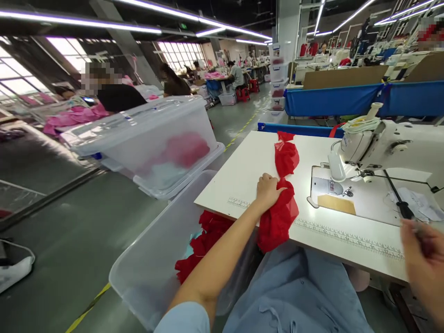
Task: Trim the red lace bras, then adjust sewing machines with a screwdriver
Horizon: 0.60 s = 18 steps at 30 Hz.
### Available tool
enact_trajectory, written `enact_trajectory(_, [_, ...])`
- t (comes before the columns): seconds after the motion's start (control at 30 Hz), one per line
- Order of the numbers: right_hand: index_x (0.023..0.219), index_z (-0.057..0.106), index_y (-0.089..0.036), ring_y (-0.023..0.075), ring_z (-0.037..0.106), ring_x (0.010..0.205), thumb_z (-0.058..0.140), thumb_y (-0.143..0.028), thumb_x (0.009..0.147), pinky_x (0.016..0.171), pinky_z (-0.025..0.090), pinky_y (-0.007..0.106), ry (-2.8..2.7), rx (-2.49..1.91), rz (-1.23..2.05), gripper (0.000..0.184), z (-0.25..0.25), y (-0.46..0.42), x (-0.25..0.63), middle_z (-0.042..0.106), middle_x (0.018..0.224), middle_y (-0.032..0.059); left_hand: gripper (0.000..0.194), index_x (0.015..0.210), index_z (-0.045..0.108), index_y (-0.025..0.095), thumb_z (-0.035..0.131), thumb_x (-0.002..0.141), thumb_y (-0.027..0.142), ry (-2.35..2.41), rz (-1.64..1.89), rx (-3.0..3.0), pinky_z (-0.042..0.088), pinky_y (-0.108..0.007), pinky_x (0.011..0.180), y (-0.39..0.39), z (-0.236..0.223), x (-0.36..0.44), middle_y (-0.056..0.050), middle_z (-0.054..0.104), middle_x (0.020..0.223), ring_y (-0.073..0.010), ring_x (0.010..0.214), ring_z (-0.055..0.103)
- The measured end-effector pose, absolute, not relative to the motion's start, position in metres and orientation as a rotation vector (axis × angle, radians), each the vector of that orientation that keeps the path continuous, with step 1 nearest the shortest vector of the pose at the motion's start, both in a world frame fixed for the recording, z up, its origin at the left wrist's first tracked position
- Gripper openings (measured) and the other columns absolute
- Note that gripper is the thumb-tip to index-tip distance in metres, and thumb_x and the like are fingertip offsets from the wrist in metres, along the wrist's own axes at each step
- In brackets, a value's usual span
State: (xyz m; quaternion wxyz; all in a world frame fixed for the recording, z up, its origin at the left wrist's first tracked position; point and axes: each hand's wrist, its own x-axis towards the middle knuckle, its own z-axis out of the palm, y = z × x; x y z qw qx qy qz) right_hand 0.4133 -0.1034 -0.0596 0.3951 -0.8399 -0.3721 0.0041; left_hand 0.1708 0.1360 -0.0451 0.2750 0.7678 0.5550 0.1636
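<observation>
My left hand (268,190) is closed on a strip of red sheer fabric (285,185) that runs across the white sewing table (243,171) and hangs over its near edge. My right hand (425,263) is at the lower right, blurred, near a black-handled tool (398,199) lying on the table; its fingers cannot be made out. A white sewing machine (378,143) stands at the right, with its needle plate (328,187) lit.
A clear plastic bin (152,273) with red fabric pieces sits on the floor at my left. A lidded clear bin (149,138) stands beyond it. Other people sit at tables further back. Blue fabric barriers (333,99) line the far side.
</observation>
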Motion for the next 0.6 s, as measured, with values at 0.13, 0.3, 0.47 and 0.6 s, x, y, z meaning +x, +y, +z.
enact_trajectory(0.13, [0.089, 0.071, -0.029, 0.0251, 0.061, 0.072, 0.061, -0.062, 0.083, 0.067, 0.051, 0.035, -1.189, -1.766, 0.763, 0.035, -0.051, -0.098, 0.333, 0.068, 0.081, 0.0062, 0.019, 0.079, 0.052, 0.019, 0.064, 0.083, 0.033, 1.153, 0.410, 1.882, 0.045, -0.027, 0.074, 0.071, -0.040, 0.125, 0.001, 0.059, 0.082, -0.0158, 0.079, 0.055])
enact_trajectory(0.3, [0.103, 0.073, -0.022, 0.0227, 0.061, 0.074, 0.055, -0.067, 0.086, 0.067, 0.052, 0.033, -1.175, -1.380, 1.617, 0.052, -0.074, -0.086, 0.287, 0.066, 0.077, 0.0047, 0.036, 0.102, 0.057, 0.020, 0.075, 0.075, 0.034, 0.989, 0.160, 1.207, 0.042, -0.023, 0.068, -0.023, -0.045, 0.047, 0.003, 0.060, 0.085, -0.0122, 0.075, 0.053])
enact_trajectory(0.47, [0.103, 0.077, -0.021, 0.0244, 0.064, 0.082, 0.063, -0.069, 0.079, 0.081, 0.052, 0.038, -1.146, -1.300, 1.965, 0.056, -0.110, -0.088, 0.264, 0.073, 0.086, 0.0067, 0.031, 0.099, 0.061, 0.018, 0.054, 0.091, 0.047, 1.182, 0.348, 1.133, 0.041, -0.024, 0.070, -0.073, -0.067, 0.027, -0.001, 0.061, 0.088, -0.0126, 0.078, 0.053])
enact_trajectory(0.6, [0.106, 0.077, -0.023, 0.0304, 0.066, 0.100, 0.066, -0.067, 0.078, 0.091, 0.051, 0.042, -1.155, -1.270, 2.080, 0.053, -0.123, -0.090, 0.254, 0.075, 0.104, 0.0086, 0.028, 0.092, 0.062, 0.018, 0.055, 0.090, 0.045, 1.313, 0.439, 1.125, 0.044, -0.026, 0.074, -0.085, -0.075, 0.029, -0.002, 0.065, 0.086, -0.0148, 0.080, 0.056])
